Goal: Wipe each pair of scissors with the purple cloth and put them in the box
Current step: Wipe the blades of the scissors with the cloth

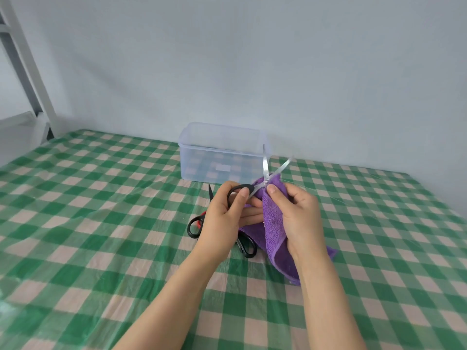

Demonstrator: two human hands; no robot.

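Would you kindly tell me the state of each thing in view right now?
Held scissors: blades open, handle gripped by left hand.
Purple cloth: hanging, pinched against the scissors by right hand.
Box: upright, lidless.
Red-and-black scissors: lying on the tablecloth, partly hidden.

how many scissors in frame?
3. Held pair in the left hand, blades open, at the purple cloth; black-and-red pair on the table behind that hand; black-handled pair partly behind the cloth. Box contents unclear.

Looks like home rm: checked tablecloth, plain white wall, metal frame left.
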